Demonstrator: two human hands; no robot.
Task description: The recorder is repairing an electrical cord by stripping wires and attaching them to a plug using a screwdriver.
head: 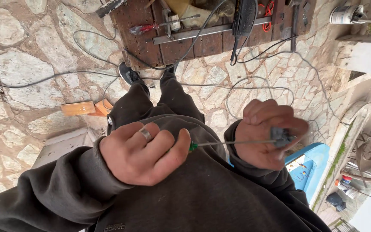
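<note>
Left hand [144, 152] fisted round green screwdriver handle [193, 146], driving thin shaft [237, 141] into small grey fitting [282, 137]; right hand [267, 133] pinches fitting, steadying it against tip.

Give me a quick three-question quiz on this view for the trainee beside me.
1. True or false: the left hand grips a green-handled screwdriver whose shaft runs toward the right hand.
2. What does the right hand pinch? A) a small grey part B) an orange wood block C) a tin can
3. Where does the red-handled screwdriver lie?

Key:
1. True.
2. A.
3. On the dark wooden board on the stone paving, beyond the person's feet.
</note>
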